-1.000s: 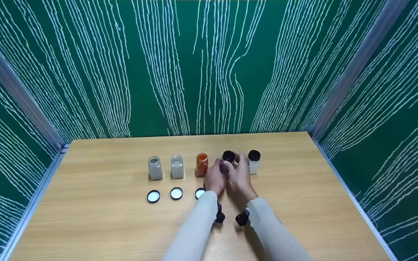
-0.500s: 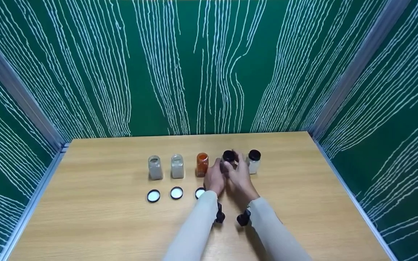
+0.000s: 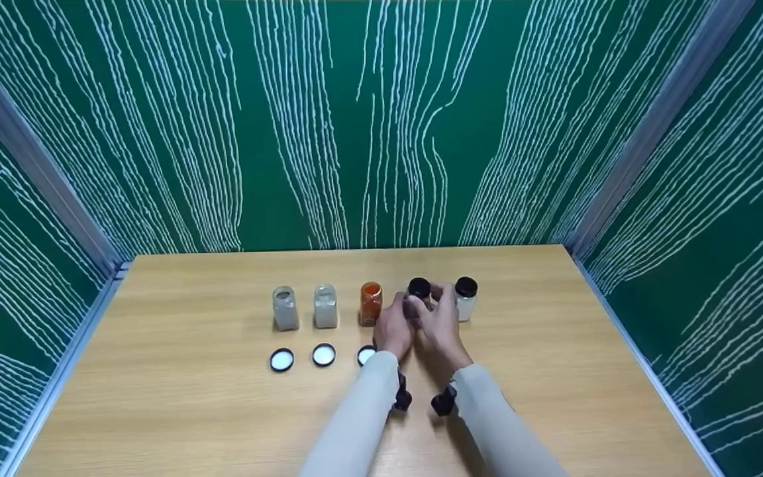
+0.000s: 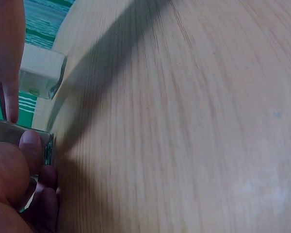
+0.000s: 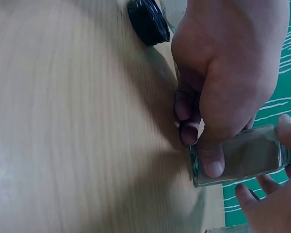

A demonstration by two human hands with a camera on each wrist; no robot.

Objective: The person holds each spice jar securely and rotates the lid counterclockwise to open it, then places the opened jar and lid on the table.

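Observation:
A square glass jar with a black cap point(image 3: 419, 287) and a dark greyish-brown filling stands between the hands. The left hand point(image 3: 394, 329) holds it low down; in the right wrist view its thumb point(image 5: 214, 165) presses on the glass jar point(image 5: 250, 154) near the base. The right hand point(image 3: 441, 324) curls its thumb and fingers about the capped end, partly hidden at that view's edge. In the left wrist view the jar point(image 4: 12, 132) shows only in part. Close beside the right hand stands a second capped jar point(image 3: 465, 305) with white contents.
Left of the hands stand an uncapped orange-filled jar point(image 3: 371, 306) and two uncapped pale jars point(image 3: 326, 308) point(image 3: 285, 310). Three black caps lie white side up before them, the nearest cap point(image 3: 367, 356) partly behind the left sleeve. Green walls enclose the wooden table point(image 3: 176, 411).
The right hand's fingers have shifted around the cap: they reached behind it half a second ago and now sit further to its right. The left hand keeps its hold on the jar.

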